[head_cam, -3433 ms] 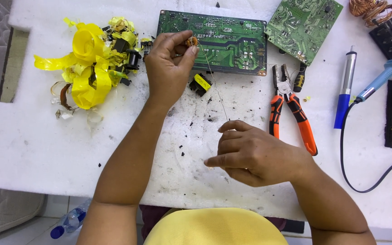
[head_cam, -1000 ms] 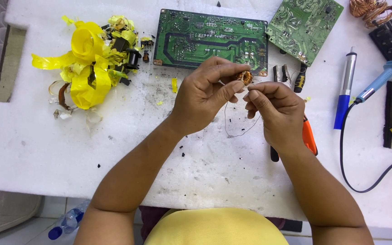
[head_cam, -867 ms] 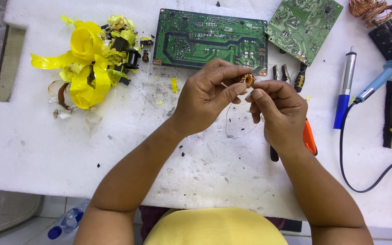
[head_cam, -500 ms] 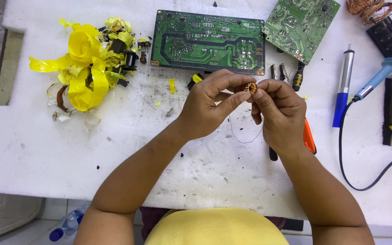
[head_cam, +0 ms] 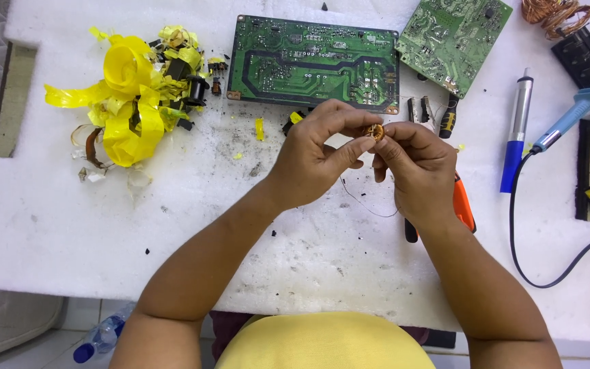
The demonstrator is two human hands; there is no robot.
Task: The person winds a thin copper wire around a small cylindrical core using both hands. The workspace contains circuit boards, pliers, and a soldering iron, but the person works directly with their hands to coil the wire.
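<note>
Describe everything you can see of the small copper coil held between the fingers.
The small copper coil is a ring wound with orange-brown wire, mostly hidden. It is pinched above the white foam mat, near the large green circuit board, between the left hand and right hand. A thin wire hangs below.

Two green circuit boards [head_cam: 314,61] [head_cam: 453,37] lie on the white counter [head_cam: 69,232] — a yellow tape heap [head_cam: 134,92] left, a blue-handled tool [head_cam: 517,137] and what may be a soldering iron [head_cam: 571,119] right.
</note>
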